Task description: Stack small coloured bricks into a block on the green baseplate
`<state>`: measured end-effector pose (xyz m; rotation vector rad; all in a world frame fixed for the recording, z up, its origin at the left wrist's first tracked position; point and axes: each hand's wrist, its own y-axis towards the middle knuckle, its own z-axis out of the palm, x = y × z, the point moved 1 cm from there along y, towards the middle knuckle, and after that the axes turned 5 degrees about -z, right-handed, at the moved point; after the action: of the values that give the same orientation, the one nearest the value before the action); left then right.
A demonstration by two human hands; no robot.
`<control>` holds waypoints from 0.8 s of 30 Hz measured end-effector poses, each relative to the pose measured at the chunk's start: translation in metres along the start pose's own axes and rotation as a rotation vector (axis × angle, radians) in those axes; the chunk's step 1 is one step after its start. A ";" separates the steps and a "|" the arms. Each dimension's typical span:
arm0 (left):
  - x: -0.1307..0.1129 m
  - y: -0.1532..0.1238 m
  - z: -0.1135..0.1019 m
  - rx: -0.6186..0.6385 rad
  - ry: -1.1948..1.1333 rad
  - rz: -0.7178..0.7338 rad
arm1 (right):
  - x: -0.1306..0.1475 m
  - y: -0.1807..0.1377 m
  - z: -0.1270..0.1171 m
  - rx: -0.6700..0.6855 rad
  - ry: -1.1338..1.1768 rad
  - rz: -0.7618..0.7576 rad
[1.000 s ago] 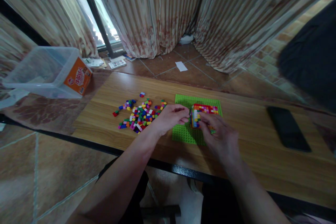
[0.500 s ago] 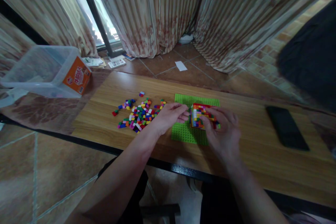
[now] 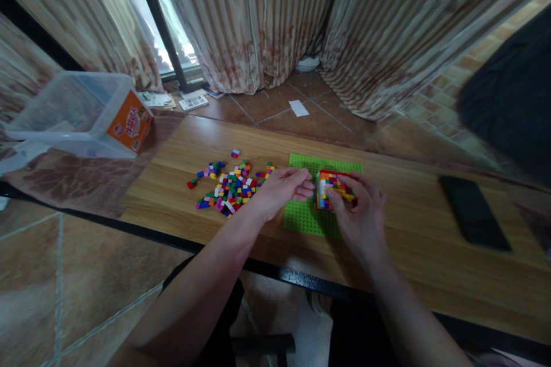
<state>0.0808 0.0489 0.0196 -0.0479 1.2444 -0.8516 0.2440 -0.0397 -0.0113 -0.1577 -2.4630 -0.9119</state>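
Note:
A rectangular structure of multicoloured toy bricks (image 3: 323,190) stands on a green studded baseplate (image 3: 297,221). My right hand (image 3: 361,206) curves over its right part, thumb on the near side and fingers on the far side, gripping it. Part of the structure's top and right end is hidden under that hand. Just left of the structure is my left hand (image 3: 282,186), palm turned partly up, its fingers drawn together. Whatever those fingers hold, if anything, is too small to make out. Loose toy bricks (image 3: 232,186) lie scattered left of the baseplate, some hidden behind my left wrist.
The wooden table (image 3: 413,275) has a dark front edge. A black phone (image 3: 473,212) lies towards its right end. Beyond the left end stands a clear plastic bin (image 3: 73,140) with an orange label. Papers (image 3: 193,102) lie on the tiled floor near the curtains (image 3: 267,23).
The right fingers have shifted slightly left over the brick structure. My left hand keeps nearly the same pose beside it. The whole view has moved slightly.

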 end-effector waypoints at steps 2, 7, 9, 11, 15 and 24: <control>0.000 0.000 0.001 -0.004 -0.011 -0.008 | 0.000 -0.001 0.001 0.002 -0.005 -0.014; 0.000 0.000 0.003 -0.002 -0.066 -0.021 | 0.000 -0.002 0.003 0.026 -0.019 -0.039; -0.001 -0.001 0.002 0.010 -0.103 -0.018 | -0.001 -0.002 0.003 0.030 -0.026 -0.038; -0.002 -0.001 0.002 0.026 -0.136 -0.021 | -0.001 -0.001 0.002 0.007 -0.016 -0.047; -0.005 -0.003 0.000 0.071 -0.196 -0.007 | 0.006 -0.001 -0.005 -0.077 0.017 -0.097; -0.005 -0.011 0.009 0.294 -0.279 0.032 | 0.044 -0.006 -0.004 -0.015 -0.013 -0.256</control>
<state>0.0820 0.0400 0.0321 0.0867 0.8490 -0.9577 0.2054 -0.0493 0.0097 0.1505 -2.5275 -1.0366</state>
